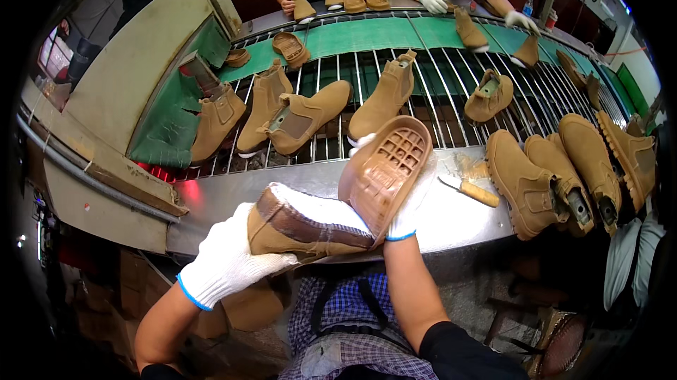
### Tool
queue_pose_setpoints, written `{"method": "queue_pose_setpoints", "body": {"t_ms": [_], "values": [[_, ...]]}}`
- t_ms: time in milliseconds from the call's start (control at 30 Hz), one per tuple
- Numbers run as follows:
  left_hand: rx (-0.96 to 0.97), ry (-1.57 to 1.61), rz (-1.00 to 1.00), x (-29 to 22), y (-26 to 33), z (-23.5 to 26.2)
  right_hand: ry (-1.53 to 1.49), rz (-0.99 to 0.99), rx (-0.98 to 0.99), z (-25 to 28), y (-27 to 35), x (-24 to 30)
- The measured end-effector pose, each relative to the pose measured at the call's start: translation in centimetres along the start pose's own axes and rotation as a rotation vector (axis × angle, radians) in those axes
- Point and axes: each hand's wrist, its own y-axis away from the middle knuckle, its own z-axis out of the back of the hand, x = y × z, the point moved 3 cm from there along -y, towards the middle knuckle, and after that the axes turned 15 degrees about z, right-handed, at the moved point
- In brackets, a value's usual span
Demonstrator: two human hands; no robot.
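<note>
My left hand [230, 251], in a white knit glove with a blue cuff, is closed around a tan boot upper [303, 228]. The upper lies bottom-up, showing its white underside and a dark brown band along the edge. A brown moulded sole [391, 168] with a grid of square hollows is in my right hand [409, 214], also gloved and mostly hidden behind it. The sole stands tilted, its lower end touching one end of the upper. To the right of the sole, a wooden-handled tool [476, 192] rests on the metal ledge [451, 228].
Several tan boot uppers [310, 117] lie on the rod conveyor [444, 108] ahead. Finished-looking boots [518, 182] stand in a group at right. Across a green belt [395, 38], two people with gloved hands [434, 2] handle boots and soles. A beige machine housing [134, 69] borders the left.
</note>
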Motion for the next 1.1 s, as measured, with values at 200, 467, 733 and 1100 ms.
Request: {"method": "queue_pose_setpoints", "body": {"t_ms": [200, 467, 733, 1100], "values": [[0.099, -0.22, -0.059, -6.5, -0.3, 1.8, 0.923, 0.01, 0.934, -15.0, 2.6, 2.1], [0.025, -0.262, -0.329, -7.7, 0.5, 2.1, 0.225, 0.079, 0.373, -15.7, 2.8, 2.2], [-0.007, -0.284, -0.491, -9.9, 1.0, 1.6, 0.69, 0.212, 0.697, -15.8, 3.6, 5.3], [-0.127, -0.308, -0.952, -12.6, -0.5, 0.3, 0.971, 0.275, 0.873, -18.4, 4.4, 10.4]]}}
